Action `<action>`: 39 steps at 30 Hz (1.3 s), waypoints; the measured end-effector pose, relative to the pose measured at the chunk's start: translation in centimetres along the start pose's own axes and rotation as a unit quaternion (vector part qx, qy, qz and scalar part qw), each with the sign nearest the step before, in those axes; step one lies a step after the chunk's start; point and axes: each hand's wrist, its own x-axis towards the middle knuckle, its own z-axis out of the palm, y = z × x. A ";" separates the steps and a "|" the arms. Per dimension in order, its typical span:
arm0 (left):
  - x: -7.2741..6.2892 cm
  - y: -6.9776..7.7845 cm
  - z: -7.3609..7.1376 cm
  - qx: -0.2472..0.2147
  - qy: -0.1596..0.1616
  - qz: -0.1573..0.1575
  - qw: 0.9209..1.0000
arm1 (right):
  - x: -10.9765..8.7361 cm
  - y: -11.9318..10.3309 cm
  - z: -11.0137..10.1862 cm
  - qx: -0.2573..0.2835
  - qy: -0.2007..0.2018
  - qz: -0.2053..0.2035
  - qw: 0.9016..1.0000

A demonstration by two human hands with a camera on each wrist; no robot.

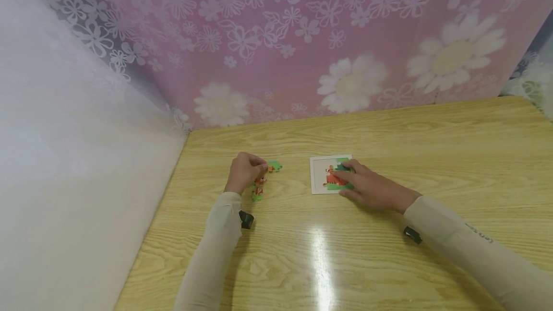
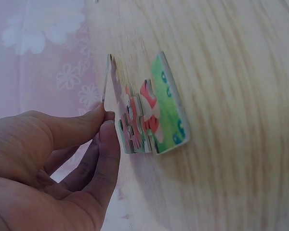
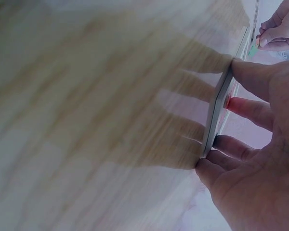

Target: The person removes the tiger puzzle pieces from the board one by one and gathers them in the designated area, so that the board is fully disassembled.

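My left hand pinches a green-and-orange jigsaw piece between thumb and fingers. The left wrist view shows that thin piece edge-on, raised at the fingertips. Just beyond lie other jigsaw pieces, green and red, which the head view shows as a small group below the hand. My right hand rests spread on the right side of a white-framed puzzle board. One finger touches the red picture section, while the thumb and another fingertip lie at the board's edges. Part of the board's right side is hidden by this hand.
Both hands work over a wood-grain table. A pink flowered curtain hangs along its far edge, and a white surface borders the left side. Dark wrist devices show beside the sleeves.
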 end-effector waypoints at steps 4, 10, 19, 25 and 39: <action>0.1 -0.2 0.1 0.010 0.005 0.010 1.000 | 0.1 0.0 0.0 0.001 -0.004 0.008 1.000; 0.0 0.9 0.3 0.015 0.011 0.024 1.000 | 0.1 0.1 0.1 -0.007 -0.004 0.013 1.000; -0.1 4.1 2.6 0.001 -0.037 0.069 0.997 | 0.2 -0.1 -0.2 -0.009 -0.008 0.038 0.999; -0.2 6.3 4.6 0.009 -0.072 0.092 0.993 | -0.1 -0.2 -0.3 -0.014 0.010 0.014 1.000; -0.1 9.2 8.8 0.054 -0.132 0.111 0.983 | -1.4 -0.5 -0.1 -0.018 0.009 -0.001 1.000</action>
